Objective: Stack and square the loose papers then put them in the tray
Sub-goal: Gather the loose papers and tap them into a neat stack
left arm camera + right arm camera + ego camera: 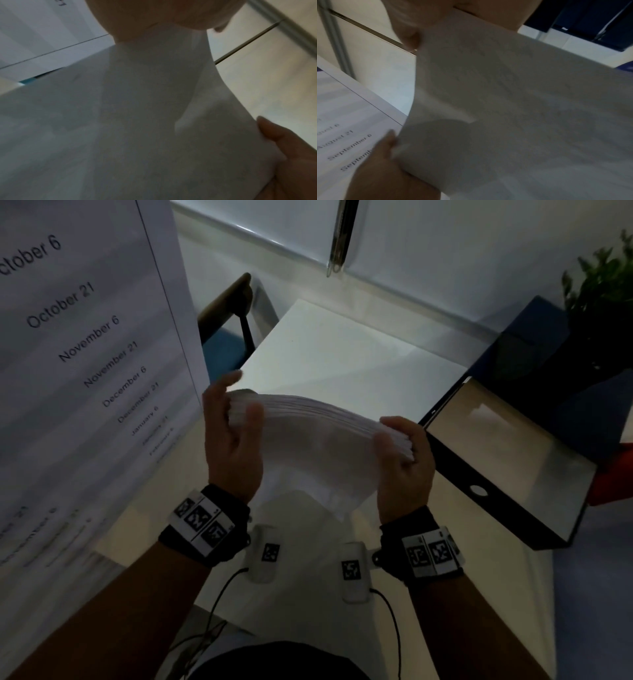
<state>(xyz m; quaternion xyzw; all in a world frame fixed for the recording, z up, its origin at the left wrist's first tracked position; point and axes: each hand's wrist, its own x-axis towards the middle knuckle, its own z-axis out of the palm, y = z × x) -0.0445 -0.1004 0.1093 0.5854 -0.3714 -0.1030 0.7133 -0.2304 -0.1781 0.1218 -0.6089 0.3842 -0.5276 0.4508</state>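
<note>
A thick stack of white papers point(318, 436) is held above the white table point(342, 347), its top edge bowed upward. My left hand point(233, 433) grips its left end, thumb on the near face and fingers behind. My right hand point(404, 460) grips the right end the same way. The black tray point(455, 470) with a pale inside lies just right of my right hand. The left wrist view is filled by the dim paper point(137, 121) under my left hand point(154, 14). The right wrist view shows the paper point(513, 108) below my right hand point(423, 20).
A large printed sheet listing dates point(85, 354) stands close at the left. A chair point(233, 313) sits beyond the table's far left corner. A dark blue box point(534, 347) and a plant point(603, 285) are behind the tray; something red point(616, 474) lies at its right.
</note>
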